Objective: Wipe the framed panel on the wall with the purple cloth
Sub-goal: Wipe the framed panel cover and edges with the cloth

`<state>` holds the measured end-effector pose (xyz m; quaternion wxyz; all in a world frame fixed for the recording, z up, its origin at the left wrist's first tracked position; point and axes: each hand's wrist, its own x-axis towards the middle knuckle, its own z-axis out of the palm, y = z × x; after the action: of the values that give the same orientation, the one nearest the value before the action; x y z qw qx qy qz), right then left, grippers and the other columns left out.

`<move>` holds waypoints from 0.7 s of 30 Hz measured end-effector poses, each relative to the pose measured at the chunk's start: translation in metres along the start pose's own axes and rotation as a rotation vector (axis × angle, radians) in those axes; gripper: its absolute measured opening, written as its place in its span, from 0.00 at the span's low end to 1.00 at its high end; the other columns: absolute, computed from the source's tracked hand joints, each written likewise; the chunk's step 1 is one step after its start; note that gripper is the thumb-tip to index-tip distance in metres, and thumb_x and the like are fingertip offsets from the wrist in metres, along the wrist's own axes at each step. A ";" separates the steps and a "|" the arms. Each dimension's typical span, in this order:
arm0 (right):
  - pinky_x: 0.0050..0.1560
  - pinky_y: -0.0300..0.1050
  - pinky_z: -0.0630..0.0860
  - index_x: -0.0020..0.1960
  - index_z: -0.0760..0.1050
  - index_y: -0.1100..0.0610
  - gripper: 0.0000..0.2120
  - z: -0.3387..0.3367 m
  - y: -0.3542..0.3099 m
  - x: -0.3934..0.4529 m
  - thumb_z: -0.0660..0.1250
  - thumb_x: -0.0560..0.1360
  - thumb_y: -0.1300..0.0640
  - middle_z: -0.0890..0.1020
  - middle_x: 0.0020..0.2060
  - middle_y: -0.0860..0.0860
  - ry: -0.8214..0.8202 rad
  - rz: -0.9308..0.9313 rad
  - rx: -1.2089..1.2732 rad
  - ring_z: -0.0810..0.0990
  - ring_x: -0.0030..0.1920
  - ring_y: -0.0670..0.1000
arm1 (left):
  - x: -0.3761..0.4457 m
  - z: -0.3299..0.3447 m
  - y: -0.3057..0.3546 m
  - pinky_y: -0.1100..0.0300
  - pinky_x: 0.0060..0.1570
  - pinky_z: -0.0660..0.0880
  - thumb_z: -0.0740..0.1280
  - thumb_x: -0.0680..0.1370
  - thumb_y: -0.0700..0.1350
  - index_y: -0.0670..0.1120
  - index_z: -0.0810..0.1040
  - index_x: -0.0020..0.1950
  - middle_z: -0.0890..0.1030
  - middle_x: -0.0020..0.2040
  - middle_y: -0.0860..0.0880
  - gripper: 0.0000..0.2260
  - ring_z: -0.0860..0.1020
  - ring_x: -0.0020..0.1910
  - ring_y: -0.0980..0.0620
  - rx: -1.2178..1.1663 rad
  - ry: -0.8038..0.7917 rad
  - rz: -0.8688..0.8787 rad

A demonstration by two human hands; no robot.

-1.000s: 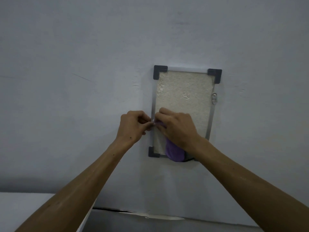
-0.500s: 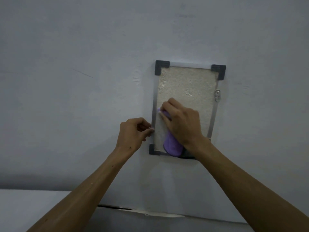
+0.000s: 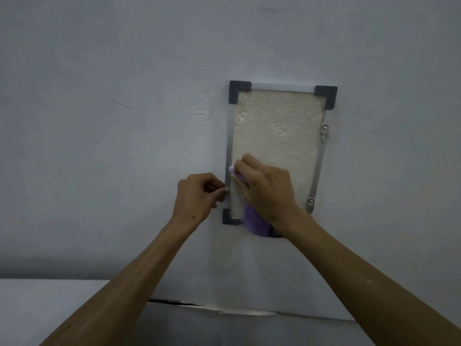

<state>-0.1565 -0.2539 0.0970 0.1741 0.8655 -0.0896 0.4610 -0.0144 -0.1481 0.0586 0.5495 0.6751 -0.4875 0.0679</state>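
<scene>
Cloth pressed on the panel's lower left.
The right hand (image 3: 268,189) holds the cloth (image 3: 255,221) flat against the panel (image 3: 277,126), purple showing below the palm. The left hand (image 3: 197,196), loosely curled and empty, touches the frame (image 3: 228,156).

We see a wall (image 3: 124,146) of matt, painted plaster, smooth apart from a few faint scuffs. The framed panel (image 3: 277,136) has a rough, grainy, off-white face with a dull finish. Its side strips (image 3: 228,156) look like brushed metal with a soft sheen, and the corner pieces (image 3: 238,89) like dark matt plastic. Small shiny metal clips (image 3: 324,133) sit on the right strip. The purple cloth (image 3: 254,221) looks soft and fuzzy, like microfibre.
</scene>
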 end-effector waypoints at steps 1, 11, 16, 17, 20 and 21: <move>0.28 0.40 0.71 0.47 0.76 0.55 0.10 0.003 -0.003 -0.011 0.62 0.83 0.52 0.77 0.41 0.49 -0.065 -0.025 -0.013 0.71 0.29 0.46 | 0.000 0.000 0.001 0.68 0.33 0.80 0.76 0.74 0.46 0.46 0.85 0.48 0.85 0.38 0.52 0.06 0.84 0.35 0.61 -0.005 0.000 0.007; 0.27 0.44 0.75 0.46 0.76 0.57 0.10 -0.001 -0.003 0.001 0.63 0.83 0.54 0.78 0.41 0.50 0.056 0.050 -0.009 0.72 0.29 0.47 | 0.002 -0.002 0.002 0.67 0.35 0.81 0.76 0.75 0.44 0.44 0.85 0.49 0.86 0.39 0.50 0.05 0.84 0.35 0.60 0.010 -0.014 -0.023; 0.28 0.39 0.64 0.46 0.77 0.54 0.09 0.007 -0.004 -0.028 0.64 0.82 0.52 0.78 0.40 0.48 -0.145 -0.043 -0.010 0.69 0.29 0.45 | 0.002 -0.004 0.005 0.65 0.34 0.82 0.77 0.73 0.45 0.44 0.85 0.46 0.86 0.38 0.50 0.06 0.85 0.35 0.59 -0.008 -0.019 -0.018; 0.28 0.39 0.61 0.45 0.76 0.54 0.09 0.005 -0.003 -0.023 0.64 0.81 0.51 0.78 0.39 0.48 -0.126 -0.055 -0.040 0.67 0.28 0.45 | 0.002 -0.005 0.004 0.65 0.34 0.82 0.77 0.73 0.45 0.44 0.85 0.47 0.86 0.38 0.50 0.06 0.85 0.35 0.59 -0.007 -0.023 -0.025; 0.27 0.39 0.65 0.46 0.75 0.55 0.09 -0.006 0.005 0.005 0.65 0.81 0.51 0.77 0.41 0.48 0.027 0.037 -0.063 0.68 0.28 0.45 | 0.004 -0.005 0.004 0.64 0.36 0.83 0.76 0.74 0.44 0.44 0.85 0.47 0.86 0.38 0.50 0.05 0.85 0.35 0.58 -0.005 -0.036 -0.057; 0.27 0.39 0.68 0.46 0.75 0.55 0.09 -0.008 0.006 0.012 0.64 0.81 0.51 0.76 0.42 0.48 0.072 0.083 -0.035 0.70 0.28 0.45 | 0.005 -0.005 0.004 0.64 0.37 0.83 0.76 0.74 0.44 0.44 0.85 0.48 0.86 0.39 0.50 0.05 0.85 0.36 0.58 -0.002 -0.036 -0.065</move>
<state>-0.1576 -0.2567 0.1128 0.1730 0.8408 -0.1271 0.4970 -0.0128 -0.1464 0.0666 0.5431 0.6911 -0.4754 0.0373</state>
